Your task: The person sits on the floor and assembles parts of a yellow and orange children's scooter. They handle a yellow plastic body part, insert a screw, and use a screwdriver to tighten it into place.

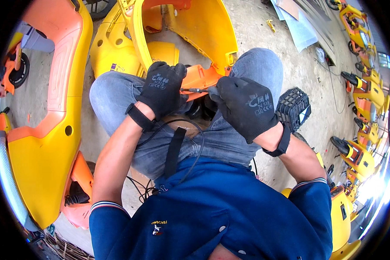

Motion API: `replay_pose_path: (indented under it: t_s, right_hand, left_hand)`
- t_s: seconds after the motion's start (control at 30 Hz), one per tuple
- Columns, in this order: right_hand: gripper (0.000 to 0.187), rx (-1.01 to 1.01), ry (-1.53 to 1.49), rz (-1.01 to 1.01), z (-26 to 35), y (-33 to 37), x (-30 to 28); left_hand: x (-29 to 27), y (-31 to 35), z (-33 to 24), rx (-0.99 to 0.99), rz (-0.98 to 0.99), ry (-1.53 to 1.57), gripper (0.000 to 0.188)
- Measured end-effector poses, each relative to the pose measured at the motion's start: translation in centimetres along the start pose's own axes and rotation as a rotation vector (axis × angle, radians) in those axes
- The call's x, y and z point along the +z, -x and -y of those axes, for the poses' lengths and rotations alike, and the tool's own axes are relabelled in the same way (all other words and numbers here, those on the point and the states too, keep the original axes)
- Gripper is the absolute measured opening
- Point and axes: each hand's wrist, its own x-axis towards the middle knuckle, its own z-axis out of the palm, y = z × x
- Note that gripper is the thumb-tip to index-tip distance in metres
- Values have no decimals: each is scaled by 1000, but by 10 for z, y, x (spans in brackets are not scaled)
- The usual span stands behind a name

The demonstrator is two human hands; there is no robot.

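Both my hands wear black work gloves and meet between my knees. From the fingers of my right hand, which are closed, a thin dark metal rod like a screwdriver shaft points left toward my left hand. My left hand is curled, its fingertips by the edge of an orange plastic part; what lies inside its grip is hidden. That orange part adjoins a large yellow plastic shell standing in front of me.
A yellow and orange scooter body stands along my left. Beside my right knee lies a black plastic crate-like basket. Black cable loops over my lap. Several yellow scooters line the right side; flat sheets lie far right.
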Motion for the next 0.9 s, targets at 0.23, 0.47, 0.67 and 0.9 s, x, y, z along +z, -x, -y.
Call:
replay_pose_path:
  t_s: [0.23,0.47,0.67,0.9]
  right_hand:
    - [25,-45,-197,-37,1,4,2]
    - [32,-134,-43,9,4,6,-11]
    - [30,-192,48,30,4,5,-16]
    - [20,-177,71,74,4,0,-15]
  left_hand:
    - [-2,0,0,25,-15,-2,49]
    - [-2,0,0,13,9,-18,49]
    - [-3,0,-1,10,11,-5,49]
    - [-3,-1,-1,12,24,-25,49]
